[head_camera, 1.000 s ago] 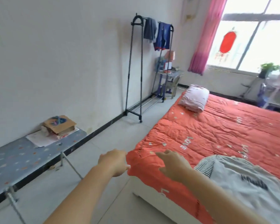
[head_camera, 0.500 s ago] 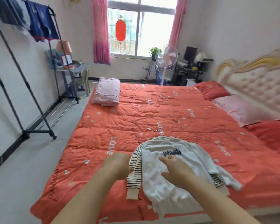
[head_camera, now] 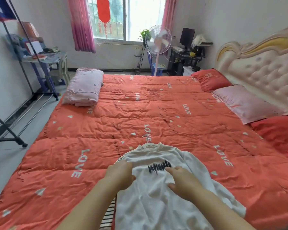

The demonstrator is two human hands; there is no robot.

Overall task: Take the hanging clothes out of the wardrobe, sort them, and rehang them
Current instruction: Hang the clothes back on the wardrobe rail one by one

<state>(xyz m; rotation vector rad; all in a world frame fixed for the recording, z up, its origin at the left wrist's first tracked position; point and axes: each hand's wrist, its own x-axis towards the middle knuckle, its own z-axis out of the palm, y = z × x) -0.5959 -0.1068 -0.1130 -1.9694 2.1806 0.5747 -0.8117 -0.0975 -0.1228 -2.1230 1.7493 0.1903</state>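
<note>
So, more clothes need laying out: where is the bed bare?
Bare quilt left of the white sweatshirt, up to the pink blanket, and right of it, before the pillows. The near middle is crowded: sweatshirt, left hand, right hand.

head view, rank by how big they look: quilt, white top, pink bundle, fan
1. quilt
2. white top
3. pink bundle
4. fan
The white top is nearest the camera, so its true rank is unsure.

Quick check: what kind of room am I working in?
Apparently a bedroom: a wide orange-quilted bed, a tufted headboard, and a clothes rack by the wall.
</note>
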